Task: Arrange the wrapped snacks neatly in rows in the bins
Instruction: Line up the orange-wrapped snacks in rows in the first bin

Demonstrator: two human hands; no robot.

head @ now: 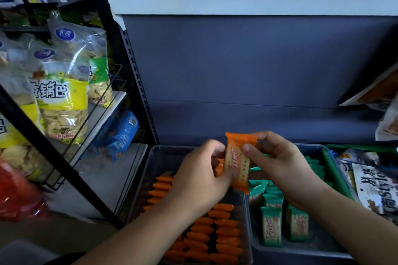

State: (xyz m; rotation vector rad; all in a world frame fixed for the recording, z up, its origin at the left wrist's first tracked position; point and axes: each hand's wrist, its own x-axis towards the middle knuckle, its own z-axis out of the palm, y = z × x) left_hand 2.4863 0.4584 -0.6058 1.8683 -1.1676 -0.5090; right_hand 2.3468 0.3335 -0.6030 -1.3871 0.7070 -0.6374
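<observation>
An orange foil-wrapped cracker packet (238, 163) is held upright in the air between both hands, above the far part of a clear plastic bin (150, 157) and close to the edge it shares with its neighbour; it is touching neither bin. The left hand (200, 174) is curled round the packet's lower left edge; the right hand (280, 165) pinches its upper right side, with the thumb pressed on the printed face. The packet appears to be held this way so that it can be squared and turned to match the rows of orange packets (215, 234), which are stood on edge in the nearer part of the clear bin; the far end of that bin is seen to have bare floor, so the packet is judged to belong there. The colours are kept apart; the green wrapped packets (271, 228) are stood in the grey bin (301, 250) to the right, less evenly lined up. Clear bags of yellow crisps (62, 101) are hung on a wire rack to the left; a dark grey shelf back panel (247, 71) is seen behind.
</observation>
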